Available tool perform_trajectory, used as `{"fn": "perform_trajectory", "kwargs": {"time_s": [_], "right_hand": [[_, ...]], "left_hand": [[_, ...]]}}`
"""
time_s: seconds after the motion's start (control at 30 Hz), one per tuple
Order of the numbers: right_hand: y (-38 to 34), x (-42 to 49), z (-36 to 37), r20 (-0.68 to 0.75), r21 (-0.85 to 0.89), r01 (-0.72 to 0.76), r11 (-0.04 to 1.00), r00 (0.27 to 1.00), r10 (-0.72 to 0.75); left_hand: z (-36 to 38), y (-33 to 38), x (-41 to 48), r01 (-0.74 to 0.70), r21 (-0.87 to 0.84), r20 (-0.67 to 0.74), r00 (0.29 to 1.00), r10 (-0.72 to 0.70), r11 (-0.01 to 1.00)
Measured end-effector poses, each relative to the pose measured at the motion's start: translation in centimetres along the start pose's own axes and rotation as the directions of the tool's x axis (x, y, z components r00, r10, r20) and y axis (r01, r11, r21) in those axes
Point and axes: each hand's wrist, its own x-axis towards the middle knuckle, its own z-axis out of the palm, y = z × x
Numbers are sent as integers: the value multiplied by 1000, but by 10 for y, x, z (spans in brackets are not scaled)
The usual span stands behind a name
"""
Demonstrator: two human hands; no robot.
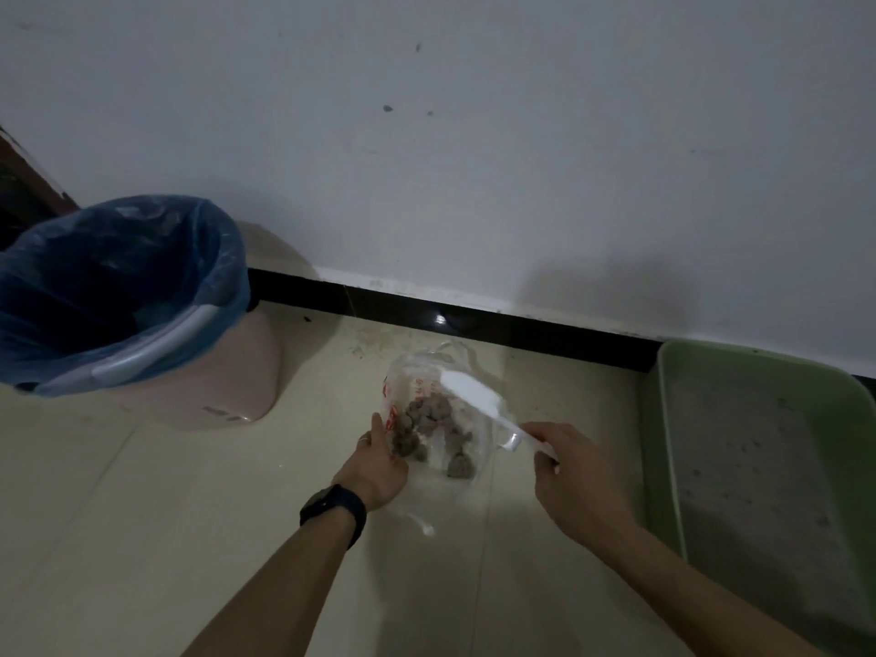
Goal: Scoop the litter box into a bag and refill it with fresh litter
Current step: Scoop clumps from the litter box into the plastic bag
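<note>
Two hands are working at the clear bag (429, 414) on the floor: the left hand (379, 462) is pinching its edge open, so the right hand (569, 471), gripping the white scoop (474, 395), is tipping clumps (426, 419) in beside the green litter box (758, 457).

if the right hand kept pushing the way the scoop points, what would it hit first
Probably the clumps inside the clear bag: the right hand aims the white scoop up-left into the bag's mouth, which the left hand holds. Beyond lies the black baseboard, though depth is unclear.
</note>
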Motion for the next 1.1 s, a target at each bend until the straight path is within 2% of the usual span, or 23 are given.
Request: {"fn": "perform_trajectory", "kwargs": {"time_s": [0.07,0.13,0.2,0.27,0.37,0.47,0.63,0.83,0.97,1.1], "right_hand": [[9,-3,-10,-39,318,-165,933,982,187],[21,-6,-10,-41,537,-278,796,934,354],[37,-11,3,-13,607,-380,698,874,486],[51,-25,29,46,639,-467,611,816,576],[61,-52,73,102,612,-561,557,755,648],[61,-68,93,101,603,-575,553,743,662],[65,-79,100,106,563,-568,600,770,629],[74,-82,113,127,208,-510,835,860,494],[71,-79,114,75,36,-463,886,885,460],[70,-75,108,-88,19,-477,879,875,476]], "left_hand": [[-3,8,1,27,14,49,998,-28,1000],[-4,18,-1,30,10,73,997,-30,1000],[1,27,-6,12,-18,72,997,-11,1000],[12,33,-14,-2,23,87,996,0,1000],[33,35,-22,-9,145,113,994,-8,989],[45,34,-30,31,287,126,990,-70,958],[45,29,-39,33,437,58,996,-65,899],[26,18,-47,43,525,12,998,-58,850],[10,7,-47,75,510,12,995,-94,857],[4,-2,-45,60,434,77,992,-104,899]]}}
